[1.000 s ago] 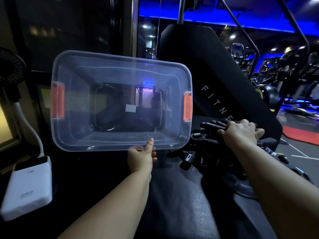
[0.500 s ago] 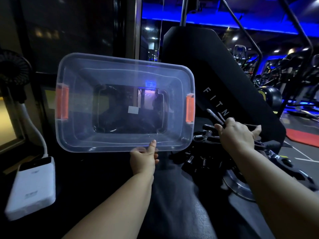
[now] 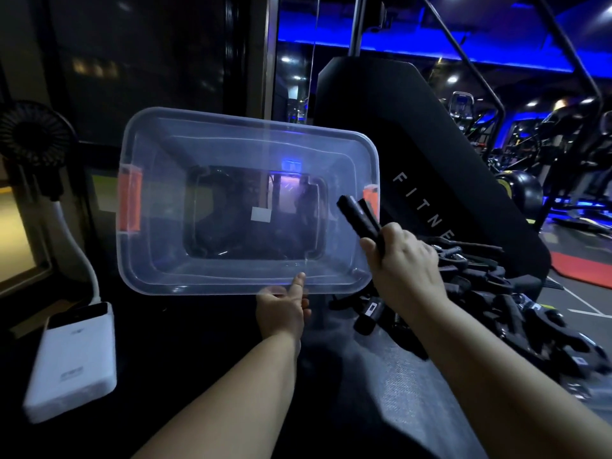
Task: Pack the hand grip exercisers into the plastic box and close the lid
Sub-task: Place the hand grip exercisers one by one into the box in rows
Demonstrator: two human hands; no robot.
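A clear plastic box [image 3: 155, 200] with orange side latches is tipped up so its open mouth faces me, and nothing lies inside. My left hand [image 3: 283, 309] grips its near rim, thumb on the edge. My right hand [image 3: 405, 263] is closed around a black hand grip exerciser [image 3: 359, 217], lifted in front of the box's right side, handles pointing up-left. A pile of black hand grip exercisers [image 3: 490, 293] lies on the dark surface to the right, behind and below my right arm. No lid is visible.
A white power bank [image 3: 71, 366] lies at the left with a cable running up to a small black fan [image 3: 33, 134]. A black gym machine marked "FITNE" [image 3: 424, 210] stands right behind the box. Gym equipment fills the blue-lit background.
My right hand has lifted an exerciser out of the pile and carried it left and up to the box's right side. The box and left hand have stayed nearly still.
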